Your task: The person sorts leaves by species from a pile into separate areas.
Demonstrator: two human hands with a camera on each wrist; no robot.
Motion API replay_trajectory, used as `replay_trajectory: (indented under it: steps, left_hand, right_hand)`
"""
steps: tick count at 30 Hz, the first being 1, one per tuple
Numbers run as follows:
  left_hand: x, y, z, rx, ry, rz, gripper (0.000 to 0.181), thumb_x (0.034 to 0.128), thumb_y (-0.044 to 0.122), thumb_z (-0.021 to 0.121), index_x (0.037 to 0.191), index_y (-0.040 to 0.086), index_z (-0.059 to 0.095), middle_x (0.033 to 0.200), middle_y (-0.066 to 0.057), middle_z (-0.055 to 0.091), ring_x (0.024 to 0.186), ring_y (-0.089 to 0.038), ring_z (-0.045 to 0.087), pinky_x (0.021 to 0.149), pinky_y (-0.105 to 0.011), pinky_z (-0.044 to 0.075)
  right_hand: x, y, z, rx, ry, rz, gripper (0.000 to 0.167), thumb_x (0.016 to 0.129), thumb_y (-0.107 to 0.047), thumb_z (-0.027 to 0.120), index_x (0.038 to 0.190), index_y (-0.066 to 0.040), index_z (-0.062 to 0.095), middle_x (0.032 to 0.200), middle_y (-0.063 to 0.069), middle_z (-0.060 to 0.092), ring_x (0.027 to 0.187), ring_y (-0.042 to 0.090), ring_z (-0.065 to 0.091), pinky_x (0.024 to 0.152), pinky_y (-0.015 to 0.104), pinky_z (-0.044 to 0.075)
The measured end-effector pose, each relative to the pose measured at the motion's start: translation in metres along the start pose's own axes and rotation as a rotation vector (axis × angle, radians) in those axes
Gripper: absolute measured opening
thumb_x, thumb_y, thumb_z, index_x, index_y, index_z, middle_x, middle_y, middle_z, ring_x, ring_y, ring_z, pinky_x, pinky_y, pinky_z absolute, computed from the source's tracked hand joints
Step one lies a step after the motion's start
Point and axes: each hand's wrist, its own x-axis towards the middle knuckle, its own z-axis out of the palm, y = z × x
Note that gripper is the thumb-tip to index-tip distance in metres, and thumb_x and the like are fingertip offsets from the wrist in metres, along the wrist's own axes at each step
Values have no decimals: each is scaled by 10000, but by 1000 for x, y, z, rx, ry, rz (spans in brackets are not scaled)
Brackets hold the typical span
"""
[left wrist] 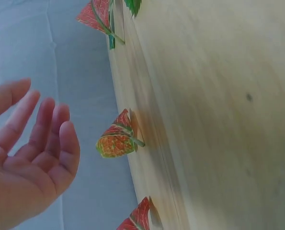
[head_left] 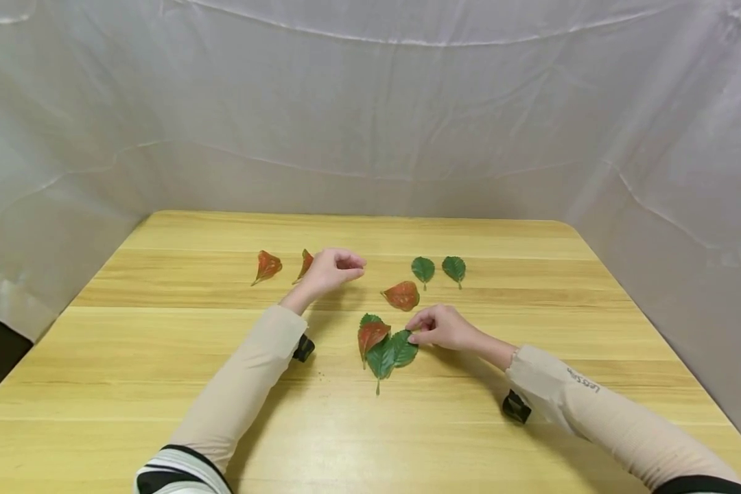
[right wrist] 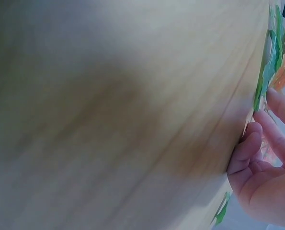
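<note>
My left hand (head_left: 333, 269) hovers over the far left part of the table, fingers loosely bent and nothing held. Partly hidden behind it lies a red leaf (head_left: 305, 261); in the left wrist view a red leaf with a yellow-green edge (left wrist: 116, 142) stands beyond the fingers. With thumb and index finger, my right hand (head_left: 446, 328) pinches the edge of a green leaf (head_left: 403, 351) in a small overlapping pile. Another red leaf (head_left: 372, 335) lies on top of that pile. The right wrist view shows the pinched green leaf (right wrist: 263, 88) at the fingertips (right wrist: 272, 97).
A single red leaf (head_left: 401, 296) lies just behind the pile, and one more red leaf (head_left: 268, 265) is at far left. Two green leaves, a left one (head_left: 422, 268) and a right one (head_left: 453, 267), lie far right. Pale sheeting (head_left: 370, 123) surrounds the wooden table (head_left: 346, 439).
</note>
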Motion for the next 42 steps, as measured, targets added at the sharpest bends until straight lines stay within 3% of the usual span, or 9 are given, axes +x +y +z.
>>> replay_trajectory:
  steps: [10, 16, 20, 27, 34, 42]
  left_hand:
    - [-11, -1, 2, 57, -138, 99, 203, 828, 83, 633, 984, -46, 656, 946, -105, 637, 783, -193, 571, 686, -279, 467]
    - [-13, -6, 2, 80, -310, 172, 222, 797, 45, 654, 996, -53, 654, 980, -167, 633, 775, -197, 587, 683, -275, 475]
    - [-15, -6, 3, 63, -434, 175, 259, 778, 41, 675, 1012, -62, 642, 1023, -191, 618, 762, -220, 588, 650, -265, 479]
    - [-15, -7, 10, 87, -585, 205, 288, 762, 48, 697, 1025, -55, 644, 1033, -156, 624, 709, -144, 594, 620, -242, 472]
    - [-15, -6, 14, 97, -659, 198, 265, 751, 25, 699, 1002, -51, 657, 1007, -125, 637, 790, -142, 607, 679, -230, 478]
    - [-12, -6, 16, 115, -728, 214, 224, 744, -10, 692, 959, -70, 667, 953, -131, 655, 751, -79, 597, 649, -209, 473]
  right_hand:
    - [0, 0, -1, 0, -12, 19, 154, 787, -66, 663, 904, 34, 675, 611, -32, 538, 513, 53, 388, 474, 189, 326]
    - [-1, -2, -2, 2, -16, 26, 146, 795, -53, 651, 906, 40, 672, 600, -23, 529, 502, 50, 371, 467, 185, 314]
    - [-1, -1, -1, -4, -18, 32, 146, 798, -55, 649, 909, 36, 673, 595, -22, 527, 499, 50, 369, 463, 183, 313]
    - [-1, 1, 0, -2, -19, 31, 145, 801, -63, 649, 912, 26, 675, 598, -25, 537, 492, 49, 375, 457, 186, 319]
    - [0, 2, 0, -1, -19, 35, 149, 804, -67, 649, 921, 23, 675, 569, -17, 532, 473, 47, 373, 441, 182, 312]
    - [0, 1, -1, -2, -23, 42, 158, 806, -72, 649, 929, 23, 674, 550, 6, 528, 469, 55, 384, 436, 186, 316]
